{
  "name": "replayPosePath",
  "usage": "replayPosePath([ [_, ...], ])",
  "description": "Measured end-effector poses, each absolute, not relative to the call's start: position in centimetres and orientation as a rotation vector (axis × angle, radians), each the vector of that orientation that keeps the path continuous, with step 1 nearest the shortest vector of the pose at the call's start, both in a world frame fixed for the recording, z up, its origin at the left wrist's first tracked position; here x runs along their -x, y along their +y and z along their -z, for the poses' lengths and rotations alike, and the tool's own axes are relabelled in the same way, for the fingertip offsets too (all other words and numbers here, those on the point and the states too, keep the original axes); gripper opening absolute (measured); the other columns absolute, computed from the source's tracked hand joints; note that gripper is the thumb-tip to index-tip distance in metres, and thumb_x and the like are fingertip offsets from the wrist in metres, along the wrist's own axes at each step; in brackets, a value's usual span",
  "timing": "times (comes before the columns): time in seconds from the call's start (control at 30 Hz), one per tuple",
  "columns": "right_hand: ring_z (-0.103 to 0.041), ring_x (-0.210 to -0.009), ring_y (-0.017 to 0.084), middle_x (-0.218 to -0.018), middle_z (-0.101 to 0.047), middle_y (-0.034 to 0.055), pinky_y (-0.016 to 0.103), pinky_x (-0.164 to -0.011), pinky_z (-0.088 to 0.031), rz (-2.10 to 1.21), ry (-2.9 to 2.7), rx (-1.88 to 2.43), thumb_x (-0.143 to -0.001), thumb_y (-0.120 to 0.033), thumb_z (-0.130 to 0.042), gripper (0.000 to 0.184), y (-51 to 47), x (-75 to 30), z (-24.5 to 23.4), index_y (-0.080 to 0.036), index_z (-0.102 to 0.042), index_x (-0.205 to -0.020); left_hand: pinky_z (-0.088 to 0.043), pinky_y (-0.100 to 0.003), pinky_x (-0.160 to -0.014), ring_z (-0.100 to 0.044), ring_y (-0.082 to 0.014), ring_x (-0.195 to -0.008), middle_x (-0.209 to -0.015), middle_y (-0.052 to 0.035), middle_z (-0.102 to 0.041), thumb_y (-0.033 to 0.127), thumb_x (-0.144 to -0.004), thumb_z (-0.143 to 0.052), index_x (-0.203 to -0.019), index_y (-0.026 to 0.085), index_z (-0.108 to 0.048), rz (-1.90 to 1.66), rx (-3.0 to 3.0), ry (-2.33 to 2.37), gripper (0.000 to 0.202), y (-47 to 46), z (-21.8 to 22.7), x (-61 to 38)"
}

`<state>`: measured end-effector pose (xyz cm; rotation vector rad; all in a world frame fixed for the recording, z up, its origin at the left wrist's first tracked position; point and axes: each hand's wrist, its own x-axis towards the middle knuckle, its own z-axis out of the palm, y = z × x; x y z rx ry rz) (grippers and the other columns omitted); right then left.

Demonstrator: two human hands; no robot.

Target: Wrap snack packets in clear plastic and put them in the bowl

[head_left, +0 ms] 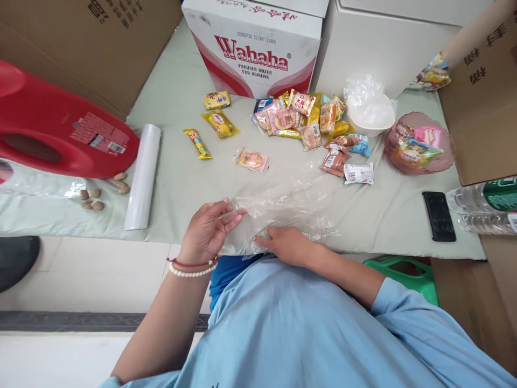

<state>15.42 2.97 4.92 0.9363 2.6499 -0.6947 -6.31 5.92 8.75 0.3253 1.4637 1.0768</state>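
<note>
A clear plastic bag (pixel 291 202) lies crumpled and partly spread on the cloth-covered table in front of me. My left hand (pixel 208 226), with a red cord and white beads at the wrist, pinches the bag's left edge between thumb and fingers. Lower down, at the table's front edge, my right hand (pixel 285 243) has its fingers closed on the near side of the same bag. Just beyond the bag is a pink wrapped biscuit (pixel 252 160). Further back sits a pile of wrapped snacks (pixel 301 116), with a yellow stick-shaped packet (pixel 197 144) off to its left.
A white roll (pixel 142 178), a red jug (pixel 60 124) and several walnuts (pixel 92 199) are at left. A Wahaha carton (pixel 258 48) stands behind. On the right are a white bowl (pixel 371 121), a pink bowl (pixel 420 167), a phone (pixel 439 216) and water bottles (pixel 468 198).
</note>
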Motion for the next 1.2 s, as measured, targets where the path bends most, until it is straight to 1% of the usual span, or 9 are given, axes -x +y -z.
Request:
replayPosePath([
  [0.2,-0.074,-0.094,0.025,-0.128,-0.071,0.0138,0.033,-0.072,-0.055,0.819,2.664,-0.975,-0.105,-0.016,-0.046,0.048,3.1,-15.0,-4.5,-0.027,-0.059,-0.15,-0.059,-0.045,-0.108,-0.074,-0.0264,-0.118,-0.1,-0.0026,-0.073,0.027,-0.092,-0.068,-0.091,0.023,-0.066,-1.273,-1.071,1.432,0.005,0.1,-10.8,0.9],
  [0.37,-0.071,-0.107,0.029,-0.121,-0.074,0.0177,0.035,-0.08,-0.057,0.754,2.643,-0.99,-0.105,-0.012,-0.047,0.034,2.0,-14.4,-4.3,-0.014,-0.072,-0.127,-0.044,-0.056,-0.125,-0.055,-0.032,-0.146,-0.136,-0.0149,-0.071,0.024,-0.099,-0.047,-0.11,0.016,-0.075,-0.804,-1.86,1.547,0.031,3.4,-4.3,-0.7],
  [0.5,-0.07,-0.099,0.026,-0.121,-0.072,0.013,0.034,-0.074,-0.056,0.68,2.764,-0.929,-0.106,-0.02,-0.051,0.04,-0.1,-14.5,-4.8,-0.025,-0.063,-0.144,-0.041,-0.057,-0.125,-0.054,-0.0341,-0.145,-0.143,-0.0213,-0.065,0.029,-0.103,-0.041,-0.122,0.009,-0.072,-0.664,-2.004,1.758,0.041,7.3,-0.6,0.5],
  [0.63,-0.069,-0.099,0.021,-0.109,-0.076,0.0066,0.032,-0.083,-0.057,0.946,2.934,-0.776,-0.108,-0.03,-0.054,0.029,0.1,-15.7,-5.0,-0.024,-0.073,-0.128,-0.041,-0.054,-0.123,-0.051,-0.0333,-0.147,-0.143,-0.0207,-0.065,0.035,-0.107,-0.04,-0.124,0.012,-0.073,-0.586,-2.199,1.713,0.043,7.5,-0.4,1.3],
  [0.77,-0.058,-0.133,0.026,-0.143,-0.067,0.0145,0.046,-0.113,-0.051,0.93,3.116,-1.32,-0.108,-0.029,-0.052,0.038,2.8,-18.7,-3.9,-0.02,-0.066,-0.142,-0.023,-0.061,-0.13,-0.039,-0.0335,-0.156,-0.16,-0.0181,-0.054,0.037,-0.109,-0.039,-0.14,0.017,-0.066,-0.448,-2.348,1.716,0.046,6.6,-1.0,2.2],
  [0.9,-0.041,-0.154,0.03,-0.162,-0.051,0.0172,0.056,-0.125,-0.041,0.822,2.995,-1.519,-0.105,-0.029,-0.058,0.044,3.6,-22.6,-1.6,-0.017,-0.063,-0.147,-0.009,-0.068,-0.129,-0.034,-0.035,-0.159,-0.171,-0.0184,-0.037,0.043,-0.11,-0.034,-0.159,0.019,-0.048,-0.344,-2.296,1.854,0.056,6.1,-0.9,3.3],
  [1.03,-0.059,-0.138,0.025,-0.144,-0.068,0.0118,0.048,-0.118,-0.05,1.021,3.042,-1.413,-0.107,-0.034,-0.055,0.033,4.4,-26.4,-1.5,-0.021,-0.072,-0.133,-0.002,-0.069,-0.129,-0.032,-0.0334,-0.16,-0.173,-0.0185,-0.033,0.048,-0.11,-0.027,-0.165,0.017,-0.037,-0.326,-2.229,1.919,0.063,5.9,-0.5,3.6],
  [1.13,-0.069,-0.115,0.024,-0.12,-0.078,0.0088,0.045,-0.105,-0.057,0.716,2.932,-1.895,-0.107,-0.027,-0.046,0.034,8.4,-30.0,-3.9,-0.024,-0.076,-0.124,0.001,-0.069,-0.129,-0.03,-0.0321,-0.161,-0.173,-0.0174,-0.032,0.048,-0.11,-0.024,-0.166,0.017,-0.035,-0.314,-2.222,1.921,0.064,5.9,-0.4,3.5],
  [1.2,-0.064,-0.122,0.028,-0.129,-0.075,0.0109,0.048,-0.11,-0.052,0.259,2.731,-2.21,-0.102,-0.018,-0.045,0.041,12.6,-32.5,-5.8,-0.023,-0.074,-0.13,0.0,-0.069,-0.129,-0.03,-0.032,-0.161,-0.173,-0.0175,-0.032,0.048,-0.11,-0.023,-0.166,0.017,-0.035,-0.301,-2.223,1.917,0.065,5.9,-0.5,3.4],
])
